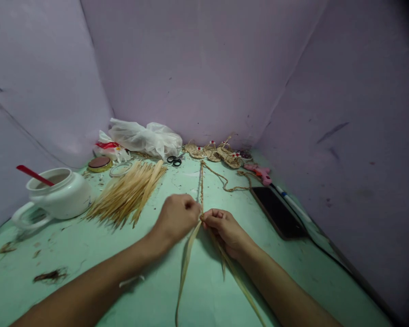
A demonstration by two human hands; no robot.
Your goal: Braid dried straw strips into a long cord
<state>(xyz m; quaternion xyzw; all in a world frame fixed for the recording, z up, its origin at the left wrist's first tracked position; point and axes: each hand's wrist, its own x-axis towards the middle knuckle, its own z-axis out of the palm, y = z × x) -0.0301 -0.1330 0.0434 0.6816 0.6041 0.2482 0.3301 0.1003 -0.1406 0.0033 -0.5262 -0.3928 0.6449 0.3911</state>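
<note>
My left hand (pixel 180 215) is closed at the lower end of a thin braided cord (pixel 202 188), its fingers partly hidden and a little blurred. My right hand (pixel 225 229) pinches the same spot from the other side, thumb against forefinger. Loose flat straw strips (pixel 187 265) hang from the pinch toward me, one on the left and others (pixel 236 277) running under my right hand. Beyond the hands the cord goes straight away from me, then bends right and trails across the table as a loose length (pixel 226 184).
A bundle of dry straw strips (pixel 129 190) lies left, beside a white mug (pixel 68 195) holding a red stick. Behind are plastic bags (pixel 146 138), black scissors (pixel 174 161) and woven straw pieces (pixel 225 154). A pink glue gun (pixel 259 172) and a phone (pixel 277 213) lie right.
</note>
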